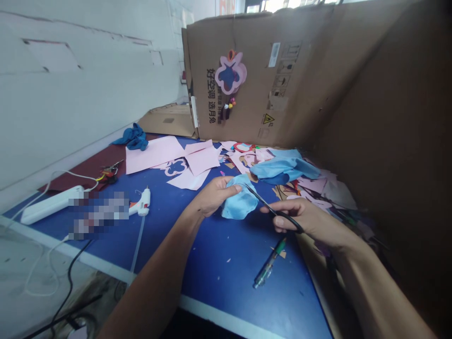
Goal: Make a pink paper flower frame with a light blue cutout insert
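Note:
Between the thumb and fingers of my left hand (pixel 215 194) is a piece of light blue cloth (pixel 240 207), hanging above the blue tabletop. My right hand (pixel 298 217) grips black-handled scissors (pixel 263 200). Their blades point up and left and touch the cloth near my left thumb; whether the blades are apart I cannot tell. Below my right hand, a clear pen with a green end (pixel 270 263) lies on the table. A larger light blue cloth (pixel 286 167) rests on the paper scraps behind my right hand.
Pink paper sheets (pixel 155 153) and cut scraps cover the table's far side. At left are a white glue gun (pixel 143 203), a white power strip (pixel 52 205) with cords and a dark blue cloth (pixel 132 137). Cardboard walls (pixel 254 84) stand behind and right, one bearing a pink flower-shaped cutout (pixel 231 73).

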`<state>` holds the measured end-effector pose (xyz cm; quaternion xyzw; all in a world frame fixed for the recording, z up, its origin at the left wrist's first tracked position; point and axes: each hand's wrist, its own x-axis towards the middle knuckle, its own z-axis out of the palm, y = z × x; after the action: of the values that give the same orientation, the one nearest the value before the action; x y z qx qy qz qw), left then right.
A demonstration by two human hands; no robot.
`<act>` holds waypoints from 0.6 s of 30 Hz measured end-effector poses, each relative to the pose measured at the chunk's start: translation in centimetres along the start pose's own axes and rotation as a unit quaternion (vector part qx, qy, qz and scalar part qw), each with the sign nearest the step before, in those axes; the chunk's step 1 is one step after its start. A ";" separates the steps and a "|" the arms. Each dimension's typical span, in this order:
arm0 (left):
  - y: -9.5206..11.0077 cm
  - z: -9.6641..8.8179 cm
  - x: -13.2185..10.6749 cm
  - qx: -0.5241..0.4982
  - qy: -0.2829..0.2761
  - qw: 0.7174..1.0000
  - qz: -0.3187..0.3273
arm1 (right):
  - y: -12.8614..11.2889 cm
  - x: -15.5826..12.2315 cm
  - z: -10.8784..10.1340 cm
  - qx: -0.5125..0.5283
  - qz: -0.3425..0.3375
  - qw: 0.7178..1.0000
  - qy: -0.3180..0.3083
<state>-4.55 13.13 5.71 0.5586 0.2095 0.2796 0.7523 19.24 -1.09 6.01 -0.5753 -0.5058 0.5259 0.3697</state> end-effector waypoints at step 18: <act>-0.6 -0.4 0.1 0.025 -0.010 0.999 -0.018 | -0.3 -0.3 0.2 -0.032 0.008 0.999 0.024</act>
<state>-4.65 13.35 4.98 0.5761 0.2190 0.2551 0.7451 18.98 -1.31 6.30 -0.6036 -0.5085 0.4982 0.3589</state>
